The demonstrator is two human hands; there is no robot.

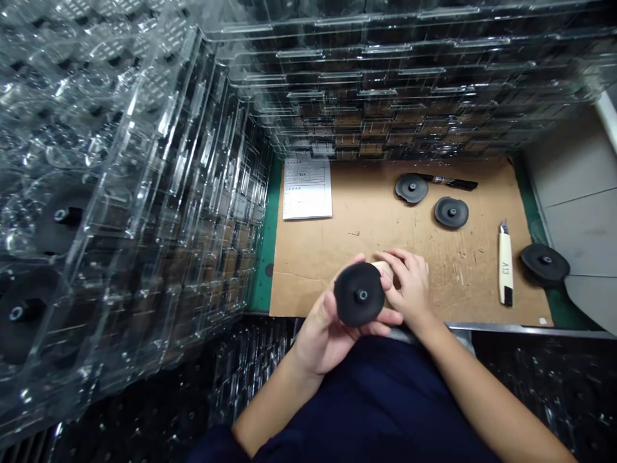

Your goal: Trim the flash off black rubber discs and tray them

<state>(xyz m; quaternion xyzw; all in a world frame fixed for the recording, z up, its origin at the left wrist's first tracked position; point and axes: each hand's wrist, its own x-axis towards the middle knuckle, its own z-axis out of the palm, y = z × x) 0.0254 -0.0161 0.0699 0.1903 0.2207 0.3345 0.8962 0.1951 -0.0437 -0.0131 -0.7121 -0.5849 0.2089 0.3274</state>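
A round black disc part (359, 294) with a small metal hub at its centre is held over the near edge of the cardboard sheet (337, 244). My left hand (324, 331) grips it from below and behind, fingers wrapped round its rim. My right hand (409, 283) is closed beside the disc's right edge, fingers pinching a pale, tan object (382, 268) that is mostly hidden behind the disc.
Three more black discs (411, 188) (451, 212) (544, 262) lie on the right, with a black marker (453, 183) and a white utility knife (504, 270). A printed paper (307, 188) lies at the back left. Tall stacks of clear plastic trays (120, 193) stand on the left and behind.
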